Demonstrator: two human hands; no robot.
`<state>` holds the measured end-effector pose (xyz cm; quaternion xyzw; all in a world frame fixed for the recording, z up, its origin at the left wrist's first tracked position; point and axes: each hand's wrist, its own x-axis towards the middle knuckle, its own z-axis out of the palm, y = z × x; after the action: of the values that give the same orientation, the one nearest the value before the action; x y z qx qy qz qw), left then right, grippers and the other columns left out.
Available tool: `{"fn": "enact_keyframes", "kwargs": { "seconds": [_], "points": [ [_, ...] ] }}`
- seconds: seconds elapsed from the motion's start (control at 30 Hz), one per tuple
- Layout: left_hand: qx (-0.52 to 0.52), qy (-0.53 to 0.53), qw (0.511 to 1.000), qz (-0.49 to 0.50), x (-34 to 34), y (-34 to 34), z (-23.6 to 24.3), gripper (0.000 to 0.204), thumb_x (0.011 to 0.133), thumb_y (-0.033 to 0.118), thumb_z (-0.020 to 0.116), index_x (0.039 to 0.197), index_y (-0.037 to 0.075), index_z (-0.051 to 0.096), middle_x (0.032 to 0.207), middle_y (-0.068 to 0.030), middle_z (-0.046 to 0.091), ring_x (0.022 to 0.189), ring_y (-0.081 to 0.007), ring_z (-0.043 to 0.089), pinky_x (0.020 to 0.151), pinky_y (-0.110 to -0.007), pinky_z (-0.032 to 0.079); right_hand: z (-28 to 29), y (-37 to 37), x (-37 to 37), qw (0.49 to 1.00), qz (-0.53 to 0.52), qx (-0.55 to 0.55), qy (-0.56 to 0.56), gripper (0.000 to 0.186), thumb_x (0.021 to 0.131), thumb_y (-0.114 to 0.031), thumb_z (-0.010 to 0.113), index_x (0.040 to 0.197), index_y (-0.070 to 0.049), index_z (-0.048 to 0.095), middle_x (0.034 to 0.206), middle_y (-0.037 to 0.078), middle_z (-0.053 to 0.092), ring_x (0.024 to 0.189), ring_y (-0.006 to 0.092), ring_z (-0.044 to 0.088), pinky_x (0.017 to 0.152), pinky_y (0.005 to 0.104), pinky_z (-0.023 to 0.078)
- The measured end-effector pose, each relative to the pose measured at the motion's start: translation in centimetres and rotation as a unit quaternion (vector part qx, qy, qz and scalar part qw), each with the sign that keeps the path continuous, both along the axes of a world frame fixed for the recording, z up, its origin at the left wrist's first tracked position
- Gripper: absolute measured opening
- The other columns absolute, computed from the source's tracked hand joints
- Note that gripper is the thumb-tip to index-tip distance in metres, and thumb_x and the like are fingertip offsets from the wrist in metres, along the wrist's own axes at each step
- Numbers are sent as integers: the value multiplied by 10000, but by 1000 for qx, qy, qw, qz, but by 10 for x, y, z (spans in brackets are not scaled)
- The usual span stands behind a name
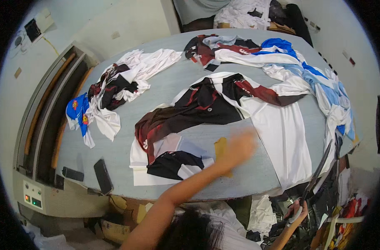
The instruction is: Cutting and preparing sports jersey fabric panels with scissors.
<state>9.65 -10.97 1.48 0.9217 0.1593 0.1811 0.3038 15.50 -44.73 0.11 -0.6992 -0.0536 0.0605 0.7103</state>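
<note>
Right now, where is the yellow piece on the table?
In the head view, the yellow piece lies on the table, just left of the left hand, partly hidden by that forearm.

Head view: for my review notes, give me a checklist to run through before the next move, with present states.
1. Left hand grip: cannot tell, motion blur.
2. Right hand on long dark item: ok, fingers closed around its lower end.
3. Mustard-coloured piece fully visible: not ok, left forearm crosses it.
4. Fabric pile on the left apart from black-and-red garment: ok, bare table between.
5. Black phone away from both hands: ok.
</note>
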Motion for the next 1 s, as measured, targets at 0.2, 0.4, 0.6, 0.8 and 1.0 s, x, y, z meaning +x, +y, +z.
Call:
{"fn": "enact_keyframes", "kwargs": {
  "seconds": [0.2, 0.4, 0.6, 0.8, 1.0],
  "points": [
    [106, 303, 916, 243, -161, 42, -10, 919, 744, 634, 541, 1427, 148, 164, 1468, -210, 84, 1339, -429, 72, 1005, -646, 85, -9, 35, 18, 995, 84, 58, -1, 256, 848, -209, 622, 737, -26, 482, 491, 16, 446, 306, 104, 389, 286, 235, 269],
    [102, 368, 918, -108, -264, 74, 45, 923, 712, 681, 550, 1415, 173, 236, 1459, -218, 141, 1328, -399, 192, 1019, -570, 214, -10, 99, 60, 989, 144, 30, -15, 225, 876, -222, 546, 779, -25, 499, 536, 15, 444, 321, 100, 396, 294, 225, 274],
    [99, 281, 898, 322, -188, 113, 62, 535, 857, 504, 452, 1079, 38, 593, 861, -191, 649, 851, -377, 616, 768, -456, 478, -15, 171, 115, 964, 195, 155, 88, 308, 850, -319, 596, 675, -91, 485, 510, 3, 458, 358, 105, 421, 327, 236, 310],
    [359, 6, 900, 245, -27, 108, -16, 625, 854, 544, 416, 1303, 110, 434, 1382, -184, 347, 1269, -378, 319, 998, -585, 241, -18, 167, 149, 965, 211, 137, 77, 347, 835, -367, 604, 686, -78, 483, 525, 8, 456, 375, 110, 427, 343, 241, 319],
    [168, 152, 967, 113, -66, 55, -27, 767, 802, 666, 395, 1406, 212, 261, 1474, -176, 127, 1327, -463, 83, 922, -744, 45, -16, 119, 190, 975, 172, 133, 46, 338, 854, -357, 579, 722, -65, 474, 566, 7, 445, 396, 104, 426, 350, 241, 319]
  ]
}}
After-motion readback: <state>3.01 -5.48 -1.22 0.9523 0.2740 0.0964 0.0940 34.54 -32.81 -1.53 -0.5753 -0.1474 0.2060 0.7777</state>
